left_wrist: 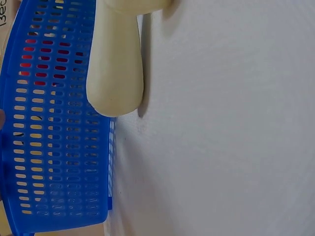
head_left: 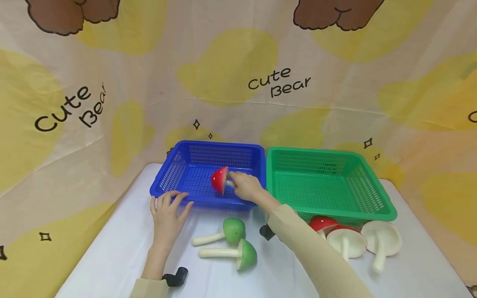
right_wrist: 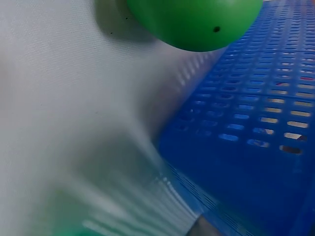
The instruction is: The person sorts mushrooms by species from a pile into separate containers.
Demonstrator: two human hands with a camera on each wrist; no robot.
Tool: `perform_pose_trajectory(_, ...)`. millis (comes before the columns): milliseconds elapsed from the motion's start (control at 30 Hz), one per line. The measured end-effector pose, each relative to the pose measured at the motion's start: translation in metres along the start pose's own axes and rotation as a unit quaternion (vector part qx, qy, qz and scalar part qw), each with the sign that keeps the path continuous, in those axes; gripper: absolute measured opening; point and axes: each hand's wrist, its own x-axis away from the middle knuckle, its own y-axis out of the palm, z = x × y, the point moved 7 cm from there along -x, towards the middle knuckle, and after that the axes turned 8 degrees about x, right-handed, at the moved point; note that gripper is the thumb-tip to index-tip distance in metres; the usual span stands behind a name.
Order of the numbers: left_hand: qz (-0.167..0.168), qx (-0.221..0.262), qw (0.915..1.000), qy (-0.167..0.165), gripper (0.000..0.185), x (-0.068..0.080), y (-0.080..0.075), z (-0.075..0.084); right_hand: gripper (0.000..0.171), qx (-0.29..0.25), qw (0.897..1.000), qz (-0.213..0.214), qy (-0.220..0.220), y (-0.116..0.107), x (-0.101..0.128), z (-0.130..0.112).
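Observation:
My right hand (head_left: 244, 186) reaches into the blue basket (head_left: 167, 178) and holds a red-capped toy mushroom (head_left: 220, 180) by its stem, the cap tipped to the left just above the basket floor. My left hand (head_left: 167, 211) rests on the basket's near rim with its fingers spread. Two green-capped mushrooms (head_left: 234, 230) (head_left: 246, 255) lie on the white table (head_left: 112, 256) in front of the basket. In the left wrist view a cream stem (left_wrist: 115, 64) lies beside the blue basket wall (left_wrist: 54, 147). The right wrist view shows a green cap (right_wrist: 194, 22) next to the blue basket (right_wrist: 256, 137).
A green basket (head_left: 372, 198) stands to the right of the blue one with nothing in it. In front of it lie a red-capped mushroom (head_left: 322, 224) and two more with their pale undersides up (head_left: 346, 242) (head_left: 381, 240). A patterned cloth hangs behind.

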Motion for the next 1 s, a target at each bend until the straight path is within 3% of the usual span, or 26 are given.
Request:
perform_pose_trajectory(433, 0.011, 0.0, 0.9999, 0.007, 0.027, 0.001, -0.002, 0.003, 0.03, -0.015, 0.997, -0.066, 0.019, 0.023, -0.011, 0.003)
perform_pose_trajectory(1000, 0.003, -0.004, 1.0, 0.002, 0.026, 0.001, -0.001, 0.001, 0.035, 0.0, 0.997, -0.076, 0.026, 0.025, -0.011, 0.007)
